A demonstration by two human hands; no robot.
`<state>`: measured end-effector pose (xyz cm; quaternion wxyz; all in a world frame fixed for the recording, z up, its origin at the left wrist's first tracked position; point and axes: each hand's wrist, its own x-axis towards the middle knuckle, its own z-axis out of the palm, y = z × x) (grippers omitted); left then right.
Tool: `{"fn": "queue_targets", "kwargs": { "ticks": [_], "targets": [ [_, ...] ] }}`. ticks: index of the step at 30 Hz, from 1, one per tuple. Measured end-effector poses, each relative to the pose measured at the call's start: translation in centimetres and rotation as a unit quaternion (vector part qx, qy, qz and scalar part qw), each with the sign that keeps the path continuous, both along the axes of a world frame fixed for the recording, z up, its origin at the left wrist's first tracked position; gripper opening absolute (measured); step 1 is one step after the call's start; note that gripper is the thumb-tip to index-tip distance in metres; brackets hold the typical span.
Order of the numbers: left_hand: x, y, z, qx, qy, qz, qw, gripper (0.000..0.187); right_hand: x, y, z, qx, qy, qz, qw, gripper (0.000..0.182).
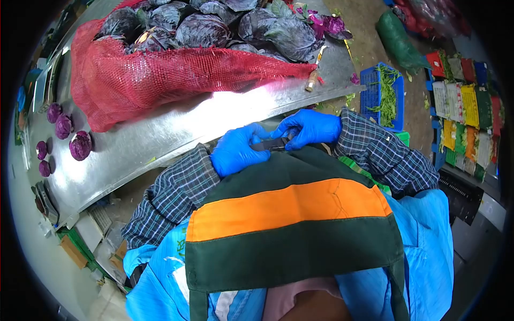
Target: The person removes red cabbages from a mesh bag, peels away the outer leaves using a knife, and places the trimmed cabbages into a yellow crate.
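Note:
Both hands wear blue gloves and meet in front of my waist, at the edge of a dark green apron (294,251) with an orange band. My left hand (239,150) is closed on a dark strap or buckle piece (269,144). Close beside it, my right hand (306,129) pinches the other end of that dark piece, thumb and fingers together. Part of the piece is hidden by the fingers. Beyond the hands, a red mesh sack (176,75) lies on the metal table (128,160), with several dark purple cabbages (203,31) in its opening.
Several small purple cabbages (80,145) sit at the table's left. A knife (316,69) lies near its right edge. On the floor to the right stand a blue basket (369,96) of green leaves, a green sack (399,40) and a stack of coloured bags (463,115).

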<state>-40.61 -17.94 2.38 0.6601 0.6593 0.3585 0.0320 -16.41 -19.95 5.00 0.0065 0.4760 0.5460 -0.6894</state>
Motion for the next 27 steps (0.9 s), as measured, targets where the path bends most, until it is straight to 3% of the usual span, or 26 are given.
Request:
{"fn": "queue_targets", "kwargs": {
  "ticks": [5,11,15,17,21,24,26,27],
  "targets": [
    [1.2,0.6,2.1,0.062,0.089,-0.040,0.993,0.028,0.8,-1.6,-0.3,0.023,0.001,-0.057,0.998,0.041],
    [1.3,0.6,1.3,0.113,0.014,-0.053,0.992,0.027,1.0,-1.9,-0.2,0.081,0.002,-0.042,0.996,0.035],
    [1.7,1.1,1.5,0.111,0.034,-0.095,0.989,0.026,0.7,-1.8,0.0,0.071,-0.028,-0.045,0.996,0.034],
    [1.8,0.9,1.4,0.218,0.029,-0.117,0.969,0.024,0.3,-1.7,-0.1,0.080,-0.026,-0.055,0.995,0.032],
    [1.6,1.0,1.5,0.213,0.021,-0.106,0.971,0.023,0.0,-1.3,0.7,0.084,-0.073,-0.039,0.993,0.030],
    [1.3,0.3,0.4,0.201,-0.017,-0.040,0.979,0.022,0.6,-2.0,-0.1,0.105,-0.051,-0.069,0.991,0.030],
    [0.8,0.7,-0.3,0.315,-0.181,0.007,0.932,0.022,1.7,-2.9,-0.5,0.133,-0.037,-0.093,0.986,0.029],
    [0.3,0.8,-0.1,0.318,-0.183,0.007,0.930,0.022,2.5,-3.3,-0.4,0.034,-0.009,-0.219,0.975,0.026]
  ]
}}
